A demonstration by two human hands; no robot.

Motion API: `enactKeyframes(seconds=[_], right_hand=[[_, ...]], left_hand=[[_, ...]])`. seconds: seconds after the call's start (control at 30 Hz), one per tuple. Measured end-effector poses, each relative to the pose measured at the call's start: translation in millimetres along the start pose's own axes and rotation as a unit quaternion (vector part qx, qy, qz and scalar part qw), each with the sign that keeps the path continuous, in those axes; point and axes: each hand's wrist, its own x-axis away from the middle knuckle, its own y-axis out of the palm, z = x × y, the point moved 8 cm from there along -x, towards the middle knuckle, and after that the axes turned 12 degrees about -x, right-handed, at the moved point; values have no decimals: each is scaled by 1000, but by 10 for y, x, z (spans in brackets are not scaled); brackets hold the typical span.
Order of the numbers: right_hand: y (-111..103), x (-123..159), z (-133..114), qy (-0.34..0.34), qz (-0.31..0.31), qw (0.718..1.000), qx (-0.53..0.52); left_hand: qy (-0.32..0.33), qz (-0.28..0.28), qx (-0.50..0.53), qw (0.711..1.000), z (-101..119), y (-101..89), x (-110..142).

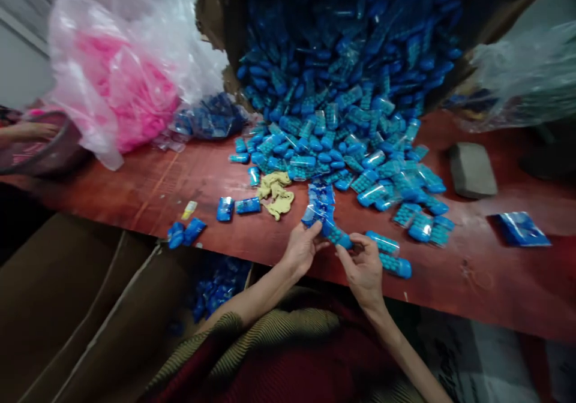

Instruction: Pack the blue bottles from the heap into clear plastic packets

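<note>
Near the table's front edge, my left hand pinches a blue printed wrapper, part of a short strip lying toward the pile. My right hand grips the end of a small clear tube with blue beads and a blue cap. The tube meets the wrapper between my two hands; whether it is inside cannot be made out. Just right of my right hand lie two similar bead tubes. Beyond my hands spreads a big heap of bead tubes, spilling from a torn cardboard box.
A crumpled yellowish cloth and wrapped blue packets lie left on the red table. A grey block and a blue packet stack sit right. Pink items fill a plastic bag. Another person's hand reaches into a basin.
</note>
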Motion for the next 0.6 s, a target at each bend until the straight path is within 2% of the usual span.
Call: enactKeyframes(seconds=[0.1, 0.23, 0.3, 0.43, 0.53, 0.6], right_hand=[[-1, -39, 42, 56, 1, 998, -40], [88, -68, 67, 159, -20, 978, -132], [100, -70, 26, 156, -8, 979, -131], [116, -87, -72, 94, 17, 992, -84], [209, -114, 21, 153, -15, 977, -149], [207, -142, 39, 161, -20, 973, -166]], left_hand=[[7, 1, -4, 1000, -13, 22, -13], [21, -8, 12, 1000, -40, 83, -5], [11, -37, 22, 999, -64, 145, 16], [-34, -97, 34, 994, -123, 244, 57], [-52, -140, 26, 988, -136, 299, 86], [-46, -151, -14, 987, -115, 303, 102]])
